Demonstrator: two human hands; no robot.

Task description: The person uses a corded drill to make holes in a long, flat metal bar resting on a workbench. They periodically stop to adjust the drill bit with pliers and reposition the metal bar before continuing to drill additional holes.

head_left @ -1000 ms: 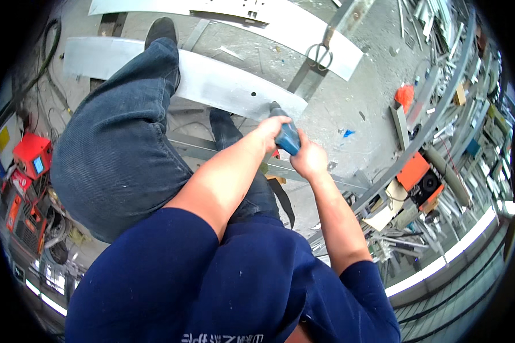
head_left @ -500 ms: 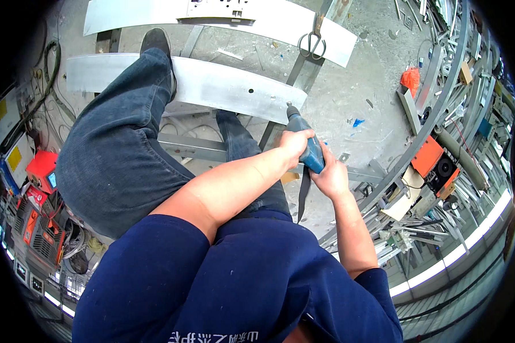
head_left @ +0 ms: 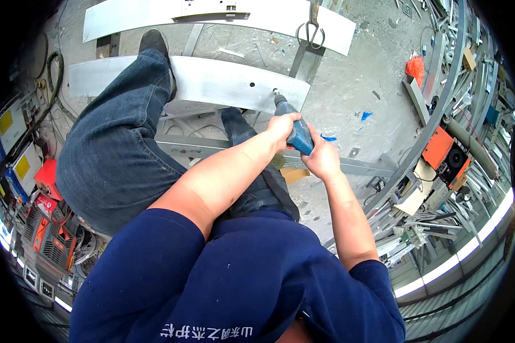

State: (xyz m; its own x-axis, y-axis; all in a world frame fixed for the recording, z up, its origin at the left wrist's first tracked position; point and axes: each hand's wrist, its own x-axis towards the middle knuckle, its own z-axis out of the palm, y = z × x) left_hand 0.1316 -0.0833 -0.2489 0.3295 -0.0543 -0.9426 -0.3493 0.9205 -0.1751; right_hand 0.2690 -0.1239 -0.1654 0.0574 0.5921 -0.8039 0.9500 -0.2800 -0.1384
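Note:
My left hand (head_left: 281, 129) is closed round the front of a blue power drill (head_left: 294, 132). My right hand (head_left: 322, 155) grips the rear of the same tool. Its narrow tip points away from me and meets a long pale metal plate (head_left: 223, 78) near the right end; whether it has cut in is too small to tell. A dark round hole (head_left: 252, 84) shows in the plate, left of the tip. My raised foot, in a dark shoe (head_left: 154, 41), rests across the plate's left part.
A second pale plate (head_left: 126, 18) lies farther off, with black-handled scissors (head_left: 311, 35) at its right. Metal bars (head_left: 183, 147) run beneath the plates. Metal offcuts (head_left: 435, 228) and an orange machine (head_left: 439, 150) crowd the right; red equipment (head_left: 48, 178) and cables stand left.
Both hands have shifted the drill left along the plate, bringing its tip closer to the dark hole. The dark strap that hung below the tool no longer shows there.

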